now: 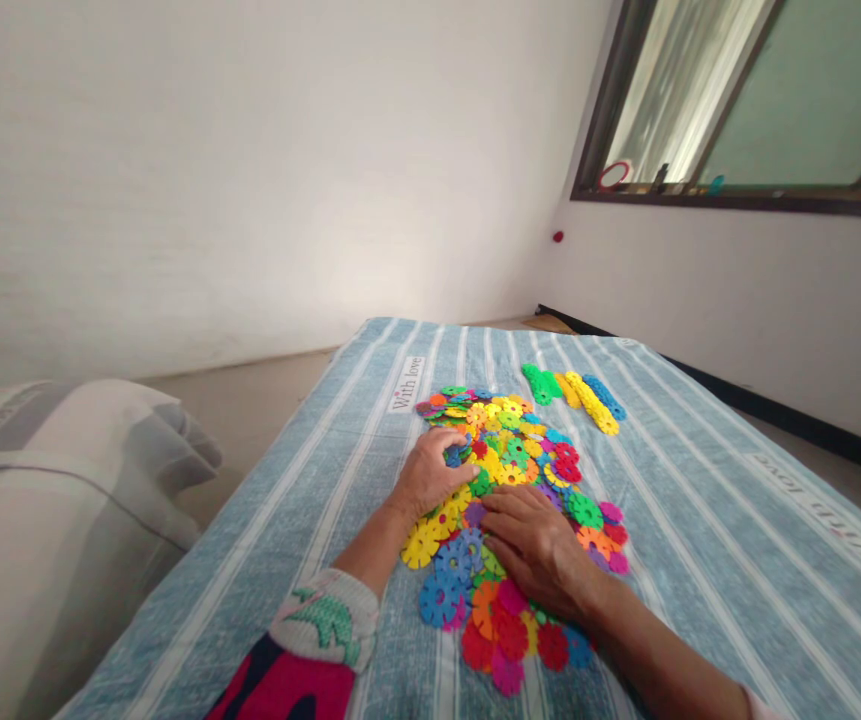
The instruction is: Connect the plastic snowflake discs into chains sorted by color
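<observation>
A heap of flat, flower-shaped plastic discs [520, 450] in many colours lies on a blue-and-white striped bedsheet [700, 520]. My left hand [430, 472] rests on the heap's left edge with its fingers curled over a few discs. My right hand [539, 550] lies palm down on the nearer part of the heap, fingers stretched flat and pointing left. Beyond the heap lie short rows of joined discs: a green one [541, 384], a yellow one [593, 403] and a blue one [605, 396].
A grey pillow [62, 500] sits at the bed's left edge. Bare floor and a white wall lie beyond the bed. A dark-framed window [760, 110] is set in the right wall. My left sleeve [310, 650] is patterned white, green and pink.
</observation>
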{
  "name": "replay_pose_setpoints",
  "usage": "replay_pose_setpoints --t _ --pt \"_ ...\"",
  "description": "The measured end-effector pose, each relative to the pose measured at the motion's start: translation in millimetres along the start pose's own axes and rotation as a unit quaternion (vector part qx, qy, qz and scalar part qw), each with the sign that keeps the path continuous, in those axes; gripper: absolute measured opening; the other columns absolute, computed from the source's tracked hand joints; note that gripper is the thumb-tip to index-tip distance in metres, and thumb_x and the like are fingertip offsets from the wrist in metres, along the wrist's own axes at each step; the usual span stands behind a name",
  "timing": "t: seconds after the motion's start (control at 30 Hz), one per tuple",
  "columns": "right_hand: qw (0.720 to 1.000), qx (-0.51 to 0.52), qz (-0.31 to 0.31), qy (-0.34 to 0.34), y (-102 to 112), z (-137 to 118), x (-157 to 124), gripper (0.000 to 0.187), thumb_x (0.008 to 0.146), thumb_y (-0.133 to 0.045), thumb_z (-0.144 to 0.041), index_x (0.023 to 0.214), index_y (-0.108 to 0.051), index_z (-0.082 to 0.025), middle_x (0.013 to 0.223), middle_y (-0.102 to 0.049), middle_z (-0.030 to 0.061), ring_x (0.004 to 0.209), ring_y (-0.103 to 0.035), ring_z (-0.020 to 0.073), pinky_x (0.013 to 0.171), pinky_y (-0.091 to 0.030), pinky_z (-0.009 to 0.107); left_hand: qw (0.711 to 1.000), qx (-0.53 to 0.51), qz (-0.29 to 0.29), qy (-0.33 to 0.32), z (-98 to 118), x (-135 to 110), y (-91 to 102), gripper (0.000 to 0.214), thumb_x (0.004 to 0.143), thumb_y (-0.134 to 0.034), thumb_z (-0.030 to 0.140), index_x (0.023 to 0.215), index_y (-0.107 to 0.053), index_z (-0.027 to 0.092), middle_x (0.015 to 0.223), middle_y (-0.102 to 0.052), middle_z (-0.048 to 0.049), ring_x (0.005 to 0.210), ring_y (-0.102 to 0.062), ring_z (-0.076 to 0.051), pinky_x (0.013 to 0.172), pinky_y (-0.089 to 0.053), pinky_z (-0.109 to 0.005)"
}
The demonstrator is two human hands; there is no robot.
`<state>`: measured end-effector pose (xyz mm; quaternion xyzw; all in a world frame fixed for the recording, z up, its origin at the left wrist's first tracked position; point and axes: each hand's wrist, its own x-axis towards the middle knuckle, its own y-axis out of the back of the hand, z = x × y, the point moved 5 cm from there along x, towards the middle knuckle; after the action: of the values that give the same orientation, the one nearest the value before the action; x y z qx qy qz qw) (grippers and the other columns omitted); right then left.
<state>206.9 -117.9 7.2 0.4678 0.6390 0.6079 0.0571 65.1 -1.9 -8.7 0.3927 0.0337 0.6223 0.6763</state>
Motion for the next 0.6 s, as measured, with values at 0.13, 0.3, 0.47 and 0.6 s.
replay_pose_setpoints --t 0.13,0.3,0.47,0.6 --pt "1.000 -0.007 -0.001 -0.016 1.5 2.4 -0.4 0.017 0.096 -0.047 -0.019 0.090 -0.063 -0.020 0.091 -0.066 0.0058 0.092 -0.058 0.0189 0.085 -0.044 0.036 0.999 -0.025 0.020 0.024 -1.3 1.1 3.7 0.016 0.069 -0.066 0.032 0.079 -0.069 0.020 0.099 -0.073 -0.0066 0.098 -0.066 -0.022 0.096 -0.047 -0.037" --pt "1.000 -0.016 -0.001 -0.019 2.5 2.9 -0.8 0.021 0.097 -0.045 -0.020 0.082 -0.060 -0.020 0.082 -0.062 0.0047 0.085 -0.057 0.0177 0.080 -0.043 0.034 0.995 -0.068 0.027 0.072 -8.0 1.8 5.1 0.023 0.079 -0.057 0.036 0.081 -0.073 0.021 0.091 -0.077 -0.0031 0.091 -0.068 -0.020 0.087 -0.051 -0.033" --pt "1.000 -0.018 -0.005 -0.020 2.3 3.5 -1.8 0.023 0.098 -0.043 -0.021 0.081 -0.059 -0.020 0.081 -0.062 0.0045 0.083 -0.056 0.0173 0.080 -0.043 0.034 0.993 -0.076 0.034 0.087 -9.2 1.4 6.0 0.025 0.078 -0.057 0.038 0.083 -0.075 0.020 0.086 -0.077 -0.0027 0.087 -0.069 -0.021 0.084 -0.051 -0.032" --pt "1.000 -0.013 -0.007 -0.025 2.2 5.3 -3.1 0.022 0.098 -0.044 -0.022 0.085 -0.061 -0.020 0.084 -0.063 0.0051 0.087 -0.057 0.0178 0.082 -0.043 0.034 0.993 -0.076 0.027 0.084 -5.9 1.1 6.4 0.024 0.076 -0.059 0.039 0.076 -0.073 0.020 0.084 -0.076 -0.0022 0.085 -0.069 -0.020 0.083 -0.051 -0.031"
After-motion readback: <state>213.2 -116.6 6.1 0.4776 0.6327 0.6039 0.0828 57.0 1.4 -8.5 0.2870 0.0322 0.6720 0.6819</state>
